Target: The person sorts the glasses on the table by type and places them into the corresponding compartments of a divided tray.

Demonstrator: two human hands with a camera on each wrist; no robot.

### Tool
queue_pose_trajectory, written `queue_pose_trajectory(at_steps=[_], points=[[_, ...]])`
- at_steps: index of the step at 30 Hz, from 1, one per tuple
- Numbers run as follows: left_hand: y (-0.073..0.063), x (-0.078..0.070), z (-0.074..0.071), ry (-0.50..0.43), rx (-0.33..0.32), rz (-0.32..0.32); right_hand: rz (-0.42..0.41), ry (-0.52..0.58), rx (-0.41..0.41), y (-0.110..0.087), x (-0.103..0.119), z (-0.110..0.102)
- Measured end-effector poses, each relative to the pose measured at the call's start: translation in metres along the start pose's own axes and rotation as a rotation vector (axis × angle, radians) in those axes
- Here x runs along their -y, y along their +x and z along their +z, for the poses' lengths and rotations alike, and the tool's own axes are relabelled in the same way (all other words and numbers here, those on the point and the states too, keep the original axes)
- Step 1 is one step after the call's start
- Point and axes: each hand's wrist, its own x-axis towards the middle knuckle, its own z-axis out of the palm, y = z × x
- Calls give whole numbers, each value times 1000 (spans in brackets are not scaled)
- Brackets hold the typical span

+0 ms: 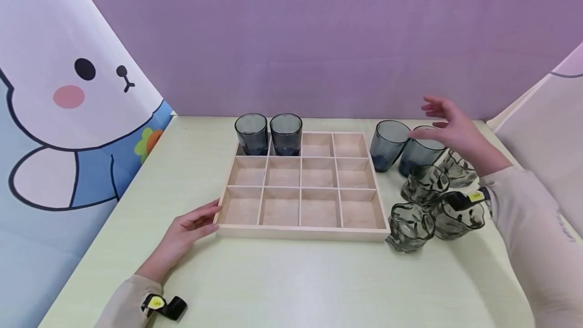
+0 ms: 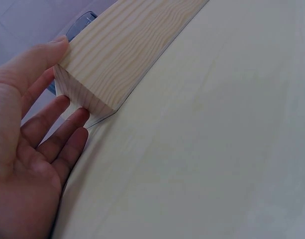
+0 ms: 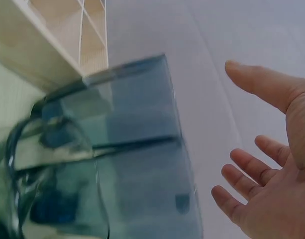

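My left hand (image 1: 184, 229) touches the near left corner of a wooden divided box (image 1: 300, 233). In the left wrist view its fingertips (image 2: 81, 113) lie on the box's end wall, the thumb at the upper edge. Over the far right of the table, my right hand (image 1: 448, 125) is held with spread fingers and nothing in it. Just under it two smoky blue glass tumblers (image 1: 386, 152) stand side by side; the right wrist view shows their blue glass (image 3: 142, 109) apart from the fingers. Two matching tumblers (image 1: 252, 138) occupy the back row's two left compartments.
Several grey wavy glasses (image 1: 410, 229) cluster to the right of the box, below my right forearm. One stands close to the box's near right corner. A purple backdrop (image 1: 319, 39) rises behind the pale table (image 1: 282, 277); a cartoon-printed sheet (image 1: 45, 135) hangs at left.
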Motion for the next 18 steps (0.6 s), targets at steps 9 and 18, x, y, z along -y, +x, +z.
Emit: queue_pose_trajectory(at_steps=[9, 18], points=[[0, 1, 0, -3, 1, 14, 36, -35, -19, -7, -24, -13], [2, 2, -1, -16, 7, 30, 72, -24, 70, -7, -42, -14]])
